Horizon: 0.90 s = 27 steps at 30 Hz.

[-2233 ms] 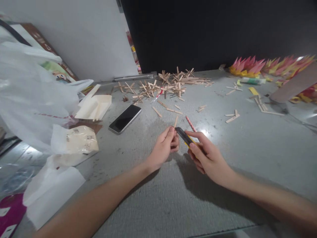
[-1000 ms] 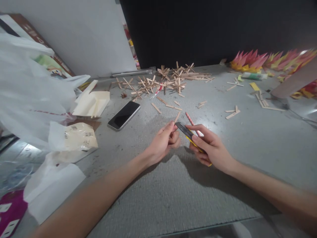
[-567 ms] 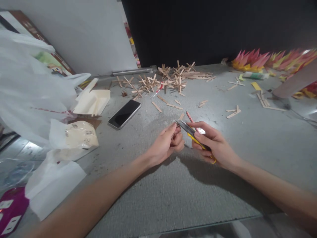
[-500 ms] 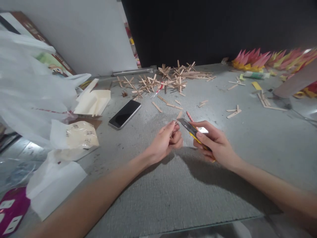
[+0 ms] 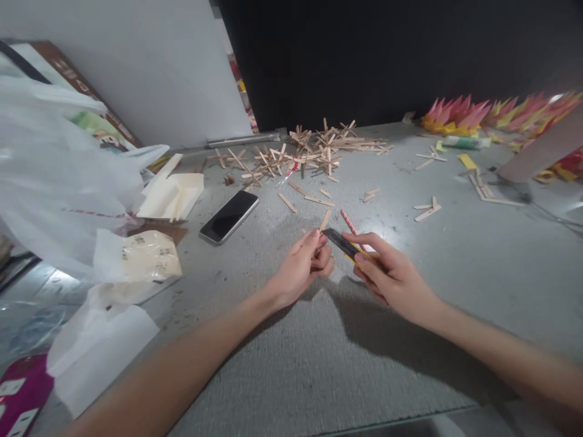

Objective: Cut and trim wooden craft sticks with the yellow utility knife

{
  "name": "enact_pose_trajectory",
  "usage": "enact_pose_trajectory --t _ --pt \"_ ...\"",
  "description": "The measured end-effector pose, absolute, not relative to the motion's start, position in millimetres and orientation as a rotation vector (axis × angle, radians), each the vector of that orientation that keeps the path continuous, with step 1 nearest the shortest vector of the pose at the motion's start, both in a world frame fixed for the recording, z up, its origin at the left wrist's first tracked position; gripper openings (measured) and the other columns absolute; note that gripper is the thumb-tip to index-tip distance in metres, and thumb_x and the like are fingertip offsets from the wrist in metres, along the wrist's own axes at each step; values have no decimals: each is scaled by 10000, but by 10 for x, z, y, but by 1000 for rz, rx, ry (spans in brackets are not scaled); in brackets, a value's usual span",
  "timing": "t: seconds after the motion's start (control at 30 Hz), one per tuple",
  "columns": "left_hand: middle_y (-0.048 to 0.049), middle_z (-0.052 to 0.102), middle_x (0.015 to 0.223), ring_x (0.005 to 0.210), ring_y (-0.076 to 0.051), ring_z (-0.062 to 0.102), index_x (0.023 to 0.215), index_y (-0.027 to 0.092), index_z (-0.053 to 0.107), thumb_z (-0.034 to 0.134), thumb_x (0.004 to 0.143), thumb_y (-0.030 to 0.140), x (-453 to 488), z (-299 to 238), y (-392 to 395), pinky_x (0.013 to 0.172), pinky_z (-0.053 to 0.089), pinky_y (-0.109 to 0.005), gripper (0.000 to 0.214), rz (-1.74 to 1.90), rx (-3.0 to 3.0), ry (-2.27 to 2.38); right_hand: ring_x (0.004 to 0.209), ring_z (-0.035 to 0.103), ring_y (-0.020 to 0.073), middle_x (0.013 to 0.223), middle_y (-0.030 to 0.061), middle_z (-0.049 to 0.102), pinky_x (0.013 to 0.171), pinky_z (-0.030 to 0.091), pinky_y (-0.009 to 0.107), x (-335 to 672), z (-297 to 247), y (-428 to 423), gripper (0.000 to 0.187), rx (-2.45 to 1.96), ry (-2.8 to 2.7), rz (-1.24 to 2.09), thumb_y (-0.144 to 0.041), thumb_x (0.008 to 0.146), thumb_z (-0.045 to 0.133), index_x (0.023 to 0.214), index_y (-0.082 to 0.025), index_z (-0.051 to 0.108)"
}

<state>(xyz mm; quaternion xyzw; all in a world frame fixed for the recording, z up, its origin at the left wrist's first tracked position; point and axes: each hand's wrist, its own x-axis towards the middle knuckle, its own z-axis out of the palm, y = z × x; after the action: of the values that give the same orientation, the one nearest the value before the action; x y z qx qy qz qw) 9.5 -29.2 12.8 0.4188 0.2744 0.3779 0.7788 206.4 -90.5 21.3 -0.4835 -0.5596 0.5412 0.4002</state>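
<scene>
My left hand (image 5: 303,264) pinches a short flat wooden stick (image 5: 325,220) that points away from me. In my right hand (image 5: 392,270) is a utility knife (image 5: 341,243) with a dark body and yellow trim. Its blade end meets the stick close to my left fingertips; whether it cuts in cannot be made out. A red-patterned pencil-like stick (image 5: 348,221) shows just beyond my right fingers, and I cannot tell if they touch it. Several loose wooden sticks (image 5: 319,200) lie past my hands, before a pile of crossed sticks (image 5: 325,149).
Left of my hands lies a phone (image 5: 229,217). Further left are an opened paper box (image 5: 189,188), a white plastic bag (image 5: 68,176) and a magenta power strip (image 5: 25,388). Pink-and-yellow folded paper pieces (image 5: 460,115) and a glue tube (image 5: 467,142) lie at the back right.
The knife has turned in my right hand, showing less yellow, and its blade end has moved left onto the stick. More of the stick shows above my left fingers. The view has shifted slightly.
</scene>
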Motion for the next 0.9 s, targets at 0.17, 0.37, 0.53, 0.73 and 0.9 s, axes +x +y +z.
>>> enact_pose_trajectory --t 0.17,0.37,0.53,0.73,0.9 --pt "105 234 577 474 -75 211 787 229 337 499 1053 536 98 121 -289 507 221 -230 438 833 966 618 465 264 74 651 -85 412 410 278 188 2055 219 -915 419 -1221 -1396 1390 -462 1062 504 1421 -246 518" --pt "102 245 616 492 -67 208 824 225 368 534 1024 588 127 71 -306 493 197 -215 447 871 1033 638 461 271 75 636 -94 385 416 301 190 1967 189 -964 413 -1215 -1339 1385 -469 1059 506 1406 -247 534" --pt "111 247 614 496 -66 169 841 228 371 540 1011 612 161 50 -325 486 218 -207 453 912 1006 657 466 277 70 644 -90 397 420 307 184 1915 120 -996 397 -1237 -1335 1305 -463 1062 510 1410 -277 547" --pt "112 237 609 482 -68 196 848 235 352 533 1018 602 168 56 -342 485 200 -210 443 903 986 660 448 259 65 654 -87 424 363 291 166 1887 166 -998 433 -1197 -1181 1453 -512 1035 543 1403 -285 540" --pt "109 231 593 468 -70 217 827 234 341 488 1043 586 158 92 -340 487 202 -219 438 893 1003 667 422 217 46 682 -89 471 329 246 146 1887 224 -952 445 -1071 -935 1704 -503 990 622 1379 -311 520"
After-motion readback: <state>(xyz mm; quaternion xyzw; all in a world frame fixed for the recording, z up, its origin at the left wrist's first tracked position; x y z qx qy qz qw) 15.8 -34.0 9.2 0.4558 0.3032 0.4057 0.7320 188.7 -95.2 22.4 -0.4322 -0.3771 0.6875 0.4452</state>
